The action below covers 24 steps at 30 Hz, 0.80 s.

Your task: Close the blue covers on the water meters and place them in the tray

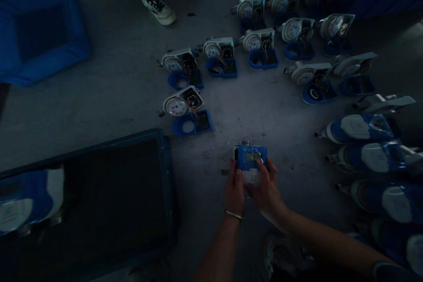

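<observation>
The blue meter (249,155) lies between the two hands, directly ahead of both palms, its long axis appearing to run away from the wrists, roughly in line with the left forearm. Neither hand is clearly nearer: the left hand (234,191) is curled against its left side, and the right hand (266,190) wraps its right side and near end, index finger laid on the grey display window (253,157). Both hands are gripping the meter; whether its underside touches the floor (231,116) cannot be told.

The meter's cover is smooth, boxy blue plastic with a glossy sheen, a pale label (252,177) near the right thumb and a metal fitting (245,142) poking out at the far end.

Ahead and to the left of the left hand sits an opened meter (176,106), a pale housing with a round, glassy dial, thin wires running to a blue cover (189,125) with a circular hole. More opened units stand in rows farther ahead. Well to the right of the right hand lie rounded blue units (360,128) in shiny clear film. Left of the left hand is a dark, straight-walled crate (162,154).
</observation>
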Each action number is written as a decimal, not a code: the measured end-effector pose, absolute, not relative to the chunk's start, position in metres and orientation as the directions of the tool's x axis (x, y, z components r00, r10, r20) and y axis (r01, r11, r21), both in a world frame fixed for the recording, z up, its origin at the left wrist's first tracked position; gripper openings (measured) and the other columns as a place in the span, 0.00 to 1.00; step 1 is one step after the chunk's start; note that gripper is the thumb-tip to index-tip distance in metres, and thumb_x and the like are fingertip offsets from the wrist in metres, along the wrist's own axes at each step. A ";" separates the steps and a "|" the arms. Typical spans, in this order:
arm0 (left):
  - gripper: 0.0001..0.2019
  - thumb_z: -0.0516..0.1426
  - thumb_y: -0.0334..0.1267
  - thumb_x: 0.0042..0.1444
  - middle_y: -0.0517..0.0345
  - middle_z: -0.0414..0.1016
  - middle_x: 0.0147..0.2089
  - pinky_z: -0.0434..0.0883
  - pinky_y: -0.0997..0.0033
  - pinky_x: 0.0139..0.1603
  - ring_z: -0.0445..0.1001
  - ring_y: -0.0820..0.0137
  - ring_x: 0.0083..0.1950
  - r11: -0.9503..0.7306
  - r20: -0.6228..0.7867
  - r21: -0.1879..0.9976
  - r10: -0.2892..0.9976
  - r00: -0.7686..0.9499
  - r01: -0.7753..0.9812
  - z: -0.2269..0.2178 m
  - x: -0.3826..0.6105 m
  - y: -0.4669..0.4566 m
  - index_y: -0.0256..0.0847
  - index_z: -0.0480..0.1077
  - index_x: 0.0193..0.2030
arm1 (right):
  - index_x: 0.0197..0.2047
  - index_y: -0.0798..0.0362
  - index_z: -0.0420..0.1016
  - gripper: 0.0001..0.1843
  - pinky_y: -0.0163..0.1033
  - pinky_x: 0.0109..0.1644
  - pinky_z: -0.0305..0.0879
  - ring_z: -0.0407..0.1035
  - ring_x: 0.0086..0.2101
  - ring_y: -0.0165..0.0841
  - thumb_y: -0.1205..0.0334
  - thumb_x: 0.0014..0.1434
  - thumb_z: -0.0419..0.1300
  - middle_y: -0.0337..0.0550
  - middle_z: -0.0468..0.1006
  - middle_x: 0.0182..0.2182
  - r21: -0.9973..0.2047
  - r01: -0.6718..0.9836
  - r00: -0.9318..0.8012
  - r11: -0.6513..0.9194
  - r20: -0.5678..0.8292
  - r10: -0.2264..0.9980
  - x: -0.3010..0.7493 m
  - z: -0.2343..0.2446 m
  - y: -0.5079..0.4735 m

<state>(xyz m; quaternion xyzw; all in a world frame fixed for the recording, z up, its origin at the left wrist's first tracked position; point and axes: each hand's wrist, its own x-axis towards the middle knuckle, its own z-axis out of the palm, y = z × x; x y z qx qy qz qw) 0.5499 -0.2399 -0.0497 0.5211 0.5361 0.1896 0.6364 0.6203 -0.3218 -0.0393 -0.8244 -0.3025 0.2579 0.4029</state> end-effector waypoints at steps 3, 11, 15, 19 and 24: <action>0.30 0.46 0.56 0.58 0.51 0.57 0.64 0.60 0.63 0.62 0.57 0.62 0.64 0.396 -0.516 0.840 0.792 0.325 0.370 -0.055 0.548 -0.242 0.40 0.59 0.61 | 0.63 0.45 0.45 0.35 0.56 0.61 0.54 0.41 0.63 0.44 0.58 0.55 0.56 0.51 0.38 0.63 -0.817 0.329 0.686 -0.474 -0.137 0.714 0.624 -0.041 -0.318; 0.25 0.49 0.52 0.58 0.47 0.69 0.55 0.66 0.60 0.55 0.68 0.61 0.56 0.246 -0.445 0.806 0.852 0.276 0.539 -0.053 0.548 -0.232 0.39 0.66 0.56 | 0.66 0.48 0.31 0.48 0.53 0.63 0.53 0.43 0.61 0.43 0.56 0.52 0.59 0.53 0.44 0.61 -0.807 0.308 0.660 -0.504 -0.200 0.724 0.631 -0.045 -0.314; 0.26 0.47 0.51 0.59 0.45 0.69 0.56 0.66 0.62 0.55 0.68 0.61 0.56 0.279 -0.481 0.790 0.834 0.270 0.546 -0.050 0.549 -0.235 0.36 0.64 0.58 | 0.67 0.50 0.30 0.49 0.52 0.63 0.51 0.43 0.61 0.43 0.53 0.53 0.59 0.54 0.45 0.59 -0.827 0.294 0.641 -0.480 -0.201 0.741 0.632 -0.055 -0.318; 0.29 0.46 0.52 0.60 0.46 0.64 0.60 0.63 0.63 0.59 0.64 0.62 0.60 0.261 -0.474 0.826 0.801 0.365 0.500 -0.046 0.548 -0.239 0.35 0.57 0.62 | 0.66 0.55 0.26 0.49 0.56 0.64 0.46 0.38 0.63 0.45 0.47 0.55 0.54 0.58 0.40 0.63 -0.862 0.192 0.659 -0.470 -0.241 0.712 0.628 -0.061 -0.325; 0.30 0.55 0.52 0.53 0.48 0.71 0.54 0.67 0.60 0.54 0.70 0.59 0.54 0.323 -0.519 0.827 0.753 0.404 0.460 -0.040 0.543 -0.231 0.38 0.62 0.59 | 0.67 0.54 0.28 0.45 0.57 0.64 0.45 0.38 0.64 0.43 0.48 0.58 0.52 0.56 0.41 0.65 -0.883 0.112 0.657 -0.456 -0.278 0.700 0.619 -0.055 -0.330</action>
